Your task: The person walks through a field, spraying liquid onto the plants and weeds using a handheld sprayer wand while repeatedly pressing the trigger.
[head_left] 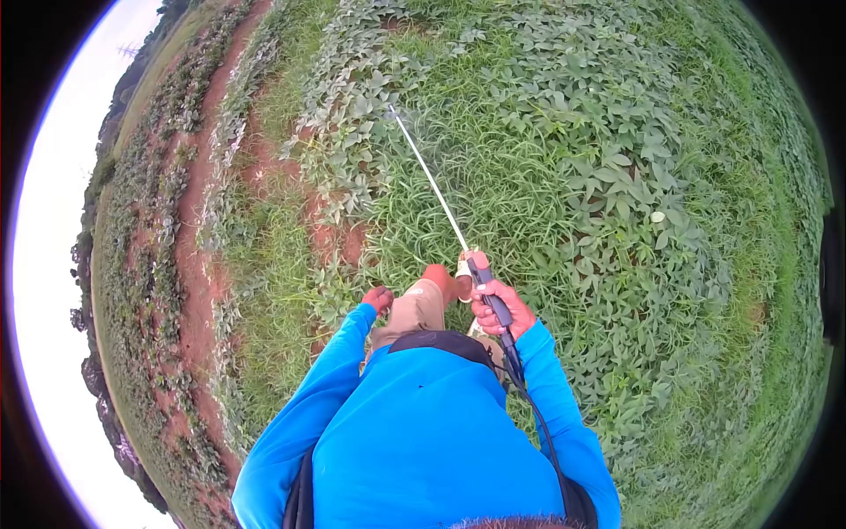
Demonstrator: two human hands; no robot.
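My right hand (503, 309) is wrapped round the dark handle of a spray wand (432, 181). The wand's thin white tube points forward and slightly left over the grass, and a faint mist shows near its tip. A black hose (539, 419) runs from the handle back along my right side. My left hand (379, 300) hangs beside my left thigh with its fingers curled; whether anything is in it cannot be made out.
Green grass (520, 185) and broad-leaved plants (617, 181) cover the ground ahead and to the right. Bare reddish soil (196, 256) runs between plant rows on the left. My bare knee and a light shoe show below the wand.
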